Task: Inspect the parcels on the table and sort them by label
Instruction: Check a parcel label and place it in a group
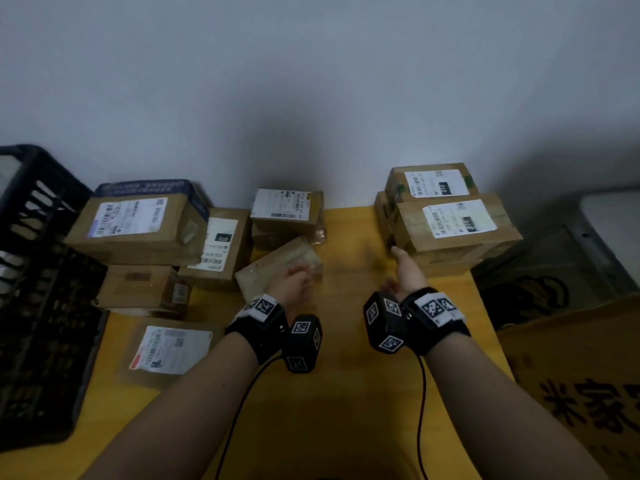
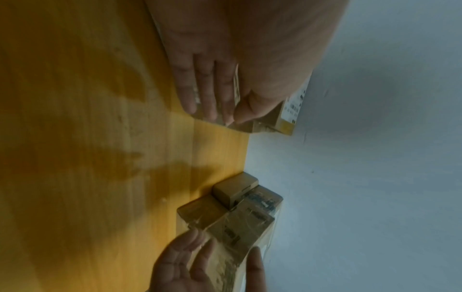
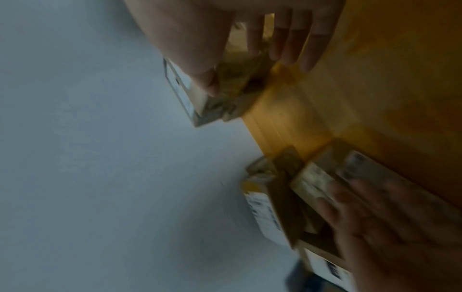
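Table [image 1: 346,393]: yellow wooden top, far edge against a pale wall; carries all parcels.

Crate [image 1: 38,271]: black plastic lattice, standing at the table's left edge; probably a bin for sorted items, contents not visible.

Left group [image 1: 138,220]: several cardboard parcels piled toward the far left corner, most with white labels turned up, presumably so they can be read. One flat parcel [image 1: 169,351] lies alone near the left edge, label up.

Right stack [image 1: 453,226]: parcels piled at the far right corner, top labels showing dark code patches; apparently one sorted group.

Centre pair [image 1: 287,213]: small boxes stacked at the far edge, label up.

Tilted parcel [image 1: 277,265]: taped, no label showing, lying askew just in front of the centre pair; judged the item under inspection.

Left hand [image 1: 294,285]: fingers extended along the tilted parcel's side, thumb against its upper face, grasping it, likely to turn it and find the label.

Right hand [image 1: 407,268]: released, fingers straight, spread at the near left corner of the right stack, touching it; holds nothing.
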